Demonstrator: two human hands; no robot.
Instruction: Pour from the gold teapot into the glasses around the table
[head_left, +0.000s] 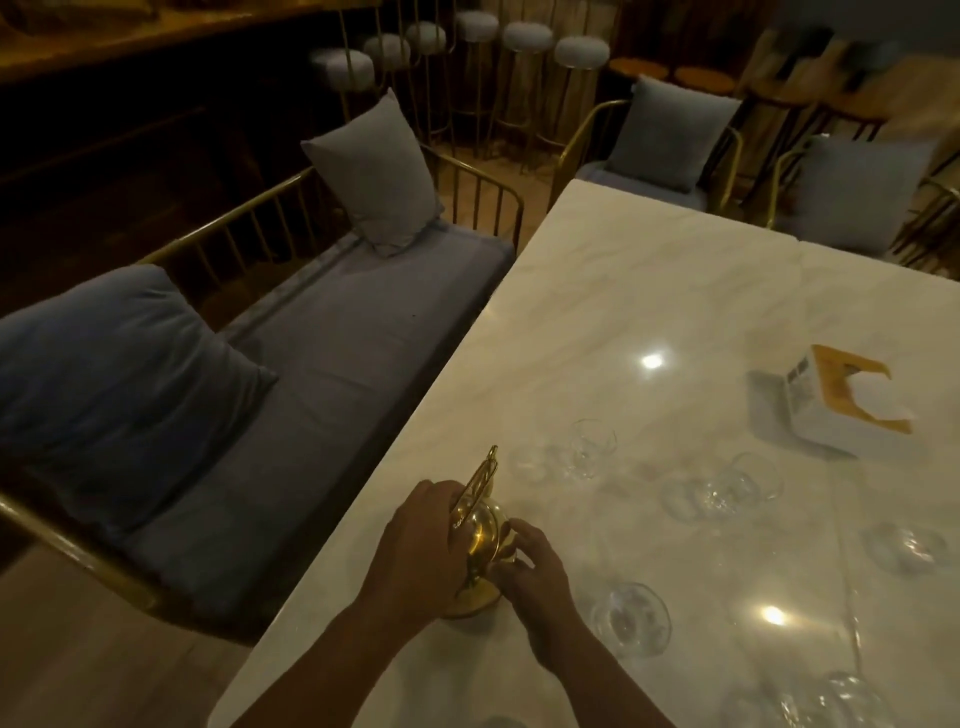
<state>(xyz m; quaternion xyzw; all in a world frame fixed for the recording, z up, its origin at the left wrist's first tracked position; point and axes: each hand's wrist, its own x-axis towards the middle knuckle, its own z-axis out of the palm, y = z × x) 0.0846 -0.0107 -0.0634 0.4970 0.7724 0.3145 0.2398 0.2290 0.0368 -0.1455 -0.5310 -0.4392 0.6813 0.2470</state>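
The gold teapot (485, 535) stands on its round foot at the near left edge of the white marble table (649, 291), with both hands on it. The left hand (421, 540) wraps the pot's left side, its grip clenched around the thin gold part that rises up and away from the person; I cannot tell whether that part is the handle or the spout. The right hand (530, 571) cups the right side, fingers curved against the belly and the foot, thumb on the upper curve, so this grip also grasps the pot.

5 clear glasses sit on the table to the right of the pot, none touching it. 1 glass (592, 449) is just beyond the pot, a second glass (748, 480) is further right, a third glass (631, 618) is near the right wrist, a fourth glass (909, 545) is by the right edge of view, and a fifth glass (841, 696) is at the bottom right.

A white tissue box (779, 405) with a wooden top lies further out on the table. A grey bench (337, 338) with a gold rail runs along the table's left side and carries 2 grey cushions.
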